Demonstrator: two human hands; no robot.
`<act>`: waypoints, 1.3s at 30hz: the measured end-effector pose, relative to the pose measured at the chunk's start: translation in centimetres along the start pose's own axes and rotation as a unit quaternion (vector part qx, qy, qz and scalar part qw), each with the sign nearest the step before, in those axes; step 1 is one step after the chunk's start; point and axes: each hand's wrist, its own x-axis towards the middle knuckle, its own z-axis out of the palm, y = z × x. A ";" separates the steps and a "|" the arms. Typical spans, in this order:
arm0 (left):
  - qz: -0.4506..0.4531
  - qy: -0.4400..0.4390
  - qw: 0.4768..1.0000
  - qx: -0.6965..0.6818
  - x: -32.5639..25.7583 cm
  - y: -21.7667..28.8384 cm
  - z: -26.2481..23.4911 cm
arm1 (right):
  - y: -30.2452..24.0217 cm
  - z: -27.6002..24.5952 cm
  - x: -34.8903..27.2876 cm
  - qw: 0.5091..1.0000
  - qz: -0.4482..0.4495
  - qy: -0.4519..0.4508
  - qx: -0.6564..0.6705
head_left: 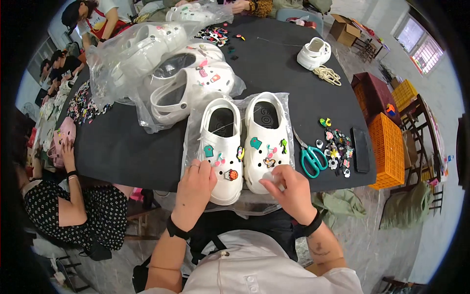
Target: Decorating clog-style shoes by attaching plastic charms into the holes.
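Observation:
Two white clogs stand side by side on a clear plastic bag (189,142), toes toward me. The left clog (221,188) bears a green shirt charm, a pink one, a yellow one and a basketball charm (230,174). On the right clog (254,166) are a similar green shirt charm (255,143), a pink one and others. My left hand (197,188) is closed against the left clog's outer toe side, its fingertips hidden. Over the right clog's toe, my right hand (293,191) is closed in a pinch around a small pale thing (280,184) I cannot make out.
Teal-handled scissors (313,160), loose charms (338,152) and a black phone (361,149) lie at right. Bagged white clogs (171,90) fill the far left. Another clog (314,53) with cord (327,76) sits far right. A co-worker (73,196) handles a pink clog (63,137) at left.

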 end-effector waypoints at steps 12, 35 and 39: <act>-0.080 -0.058 0.982 -0.164 0.6 0.0 -1.4 | 0.2 0.2 0.5 0.998 0.043 -0.021 0.042; -0.055 0.029 0.980 -0.190 0.0 -0.4 0.8 | -4.3 2.0 0.4 0.981 -0.143 -0.078 -0.107; -0.078 0.036 0.966 -0.244 -0.5 -0.8 0.9 | -3.9 2.5 0.5 0.982 -0.148 -0.075 -0.088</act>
